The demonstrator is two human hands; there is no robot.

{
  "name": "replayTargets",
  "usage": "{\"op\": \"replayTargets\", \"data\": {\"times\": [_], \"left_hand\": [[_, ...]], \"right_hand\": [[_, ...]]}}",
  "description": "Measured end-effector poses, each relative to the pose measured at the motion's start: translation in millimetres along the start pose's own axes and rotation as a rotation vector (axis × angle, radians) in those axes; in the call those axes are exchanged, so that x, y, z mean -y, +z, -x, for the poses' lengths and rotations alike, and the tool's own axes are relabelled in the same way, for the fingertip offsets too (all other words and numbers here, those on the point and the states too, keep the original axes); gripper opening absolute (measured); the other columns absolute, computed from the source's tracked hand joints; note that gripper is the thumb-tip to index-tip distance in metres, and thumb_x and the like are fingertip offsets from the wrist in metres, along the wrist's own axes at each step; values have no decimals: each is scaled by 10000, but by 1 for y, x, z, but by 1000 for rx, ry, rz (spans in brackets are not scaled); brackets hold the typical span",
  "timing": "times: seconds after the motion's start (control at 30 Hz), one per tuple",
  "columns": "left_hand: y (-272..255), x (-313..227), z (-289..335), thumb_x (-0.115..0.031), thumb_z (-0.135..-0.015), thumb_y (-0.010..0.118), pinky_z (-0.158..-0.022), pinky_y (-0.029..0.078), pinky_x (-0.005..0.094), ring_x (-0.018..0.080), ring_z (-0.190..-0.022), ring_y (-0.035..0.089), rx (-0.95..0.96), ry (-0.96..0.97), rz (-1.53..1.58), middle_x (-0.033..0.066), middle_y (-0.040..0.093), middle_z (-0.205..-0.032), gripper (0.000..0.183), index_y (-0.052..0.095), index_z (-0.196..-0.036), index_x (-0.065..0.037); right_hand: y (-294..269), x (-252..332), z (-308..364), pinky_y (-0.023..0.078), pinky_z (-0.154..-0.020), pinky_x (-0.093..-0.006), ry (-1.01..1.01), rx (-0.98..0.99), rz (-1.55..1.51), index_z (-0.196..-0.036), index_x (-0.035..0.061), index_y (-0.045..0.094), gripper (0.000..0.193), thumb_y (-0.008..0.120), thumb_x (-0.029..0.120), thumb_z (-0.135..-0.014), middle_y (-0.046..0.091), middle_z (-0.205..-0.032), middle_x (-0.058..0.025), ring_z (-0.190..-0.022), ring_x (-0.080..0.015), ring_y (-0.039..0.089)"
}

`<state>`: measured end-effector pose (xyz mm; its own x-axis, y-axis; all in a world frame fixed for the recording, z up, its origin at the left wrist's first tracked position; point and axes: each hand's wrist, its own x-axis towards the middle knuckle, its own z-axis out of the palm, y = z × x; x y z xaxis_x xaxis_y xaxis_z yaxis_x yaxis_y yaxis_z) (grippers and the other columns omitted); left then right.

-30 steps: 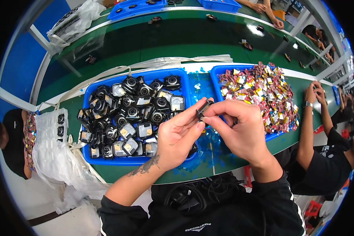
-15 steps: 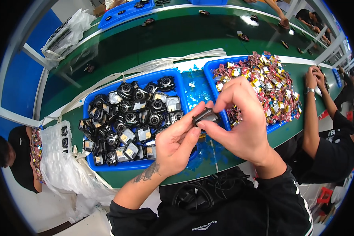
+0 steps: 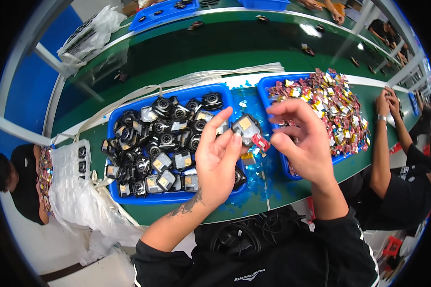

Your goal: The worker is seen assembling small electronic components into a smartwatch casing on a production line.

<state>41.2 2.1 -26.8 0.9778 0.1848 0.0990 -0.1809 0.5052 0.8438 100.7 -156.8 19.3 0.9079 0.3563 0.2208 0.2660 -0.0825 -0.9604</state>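
Observation:
My left hand [image 3: 216, 160] grips a black smartwatch case [image 3: 247, 127] between thumb and fingers, its grey inner side with a beige square turned up. At the case's lower right corner hangs a small red circuit board [image 3: 260, 142]. Just to the right, my right hand [image 3: 309, 138] is open, fingers apart and curved, with nothing in it. Beneath my left hand, a blue tray [image 3: 143, 198] holds many similar black cases. Behind my right hand stands another blue tray [image 3: 263, 91], heaped with red circuit boards [image 3: 340, 110] bearing silvery and yellow parts.
Blue film scraps [image 3: 256, 184] lie between the trays on the green table. Beyond runs a green conveyor belt [image 3: 167, 60] with a few scattered pieces. White plastic trays [image 3: 64, 172] stand at the left. A co-worker's arm [image 3: 380, 148] is at the right, another person [image 3: 26, 182] at far left.
My right hand has let go of the watch case and drawn away to the right, its fingers opening. The case is now turned with its inner side up, the red board showing.

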Motion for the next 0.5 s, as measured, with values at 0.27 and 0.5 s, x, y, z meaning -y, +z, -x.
{"op": "replayTargets", "data": {"times": [0.27,0.5], "left_hand": [[-9,-7,2,25,-941,503,-866,527,300,188,-1025,638,136,248,-416,171,603,-1230,330,546,-1268,17],[-6,-15,-1,47,-821,666,-670,566,274,218,-858,705,247,574,-894,168,645,-1167,262,693,-1075,-9]], "right_hand": [[-5,1,11,557,-736,-239,104,127,-129,-975,-45,658,116,669,-37,-860,679,-901,-72,-841,-104,653],[-18,2,11,511,-696,-194,196,268,-259,-949,-30,630,85,666,-12,-874,643,-868,-40,-774,-71,612]]}}
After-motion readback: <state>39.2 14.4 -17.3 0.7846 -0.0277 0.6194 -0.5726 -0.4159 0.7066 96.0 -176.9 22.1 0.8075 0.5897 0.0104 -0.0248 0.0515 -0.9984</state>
